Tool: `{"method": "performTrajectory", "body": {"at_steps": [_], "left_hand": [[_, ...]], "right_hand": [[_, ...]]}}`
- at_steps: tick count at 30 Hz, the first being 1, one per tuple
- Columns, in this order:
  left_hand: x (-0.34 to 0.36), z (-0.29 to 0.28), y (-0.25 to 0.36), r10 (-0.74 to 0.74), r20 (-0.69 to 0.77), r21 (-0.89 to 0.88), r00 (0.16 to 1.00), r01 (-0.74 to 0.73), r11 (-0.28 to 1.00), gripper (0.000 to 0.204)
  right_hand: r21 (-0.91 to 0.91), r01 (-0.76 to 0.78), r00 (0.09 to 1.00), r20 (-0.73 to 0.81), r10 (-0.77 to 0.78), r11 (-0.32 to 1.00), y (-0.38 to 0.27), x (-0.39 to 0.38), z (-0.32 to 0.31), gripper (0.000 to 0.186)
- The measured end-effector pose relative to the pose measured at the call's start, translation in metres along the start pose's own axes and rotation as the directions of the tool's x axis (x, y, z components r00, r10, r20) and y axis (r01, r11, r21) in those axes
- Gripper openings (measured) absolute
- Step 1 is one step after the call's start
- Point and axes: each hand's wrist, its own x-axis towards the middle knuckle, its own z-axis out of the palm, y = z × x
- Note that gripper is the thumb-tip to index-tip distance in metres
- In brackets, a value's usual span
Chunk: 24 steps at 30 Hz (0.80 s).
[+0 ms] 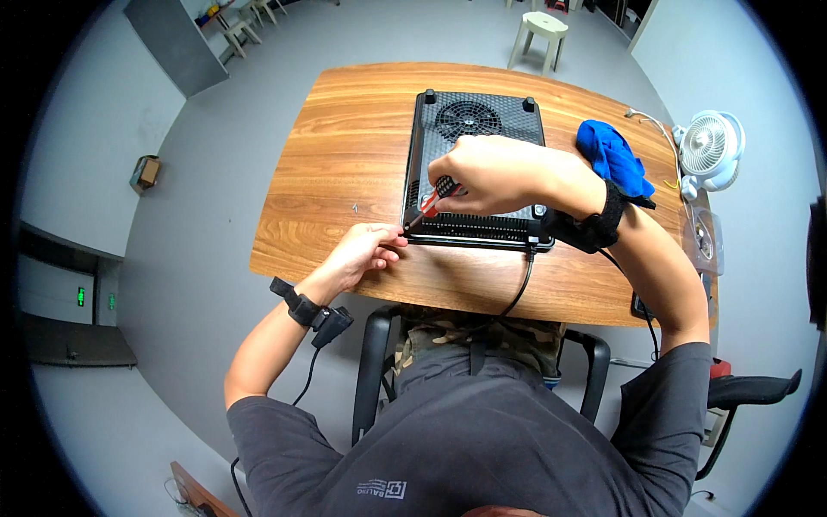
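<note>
A black flat appliance, which looks like an induction cooker, point(508, 121) lies bottom up on the wooden table, its round fan grille and corner feet showing. My right hand point(482, 177) is closed around a screwdriver with a red and black handle point(430, 204). The shaft slants down to the appliance's near left corner. Beside that corner is my left hand point(366, 254), its fingers loosely apart and the fingertips at the appliance's edge. Whether a tiny part sits at those fingertips is too small to tell. Left of the appliance, small metal pieces, likely screws, point(354, 208) lie on the table.
A blue cloth point(613, 159) lies right of the appliance on the wooden table point(319, 146). A white fan point(711, 146) and a clear plastic tray point(706, 241) are at the right edge. The black power cord point(522, 289) hangs over the front edge. A stool point(544, 26) stands beyond.
</note>
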Motion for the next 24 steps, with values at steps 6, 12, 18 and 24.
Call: {"method": "performTrajectory", "body": {"at_steps": [6, 12, 18, 24], "left_hand": [[0.012, -0.004, -0.001, 0.148, -0.046, 0.357, 0.988, -0.122, 0.926, 0.025], [0.015, -0.006, 0.007, 0.454, -0.005, 0.67, 0.891, -0.334, 0.663, 0.02], [-0.005, 0.002, 0.042, 0.578, 0.102, 0.642, 0.81, -0.497, 0.584, 0.018], [-0.016, 0.004, 0.062, 0.574, 0.221, 0.672, 0.788, -0.55, 0.496, 0.02]], "right_hand": [[-0.072, 0.03, 1.0, 0.003, -0.03, 0.997, -0.005, 0.009, 0.004, 0.034], [-0.165, 0.023, 0.998, 0.056, -0.014, 0.986, -0.02, 0.02, -0.002, 0.032], [-0.197, -0.004, 0.996, 0.091, 0.023, 0.98, -0.035, 0.029, -0.011, 0.025], [-0.248, 0.047, 0.998, 0.057, -0.034, 0.968, -0.043, 0.046, -0.008, 0.018]]}}
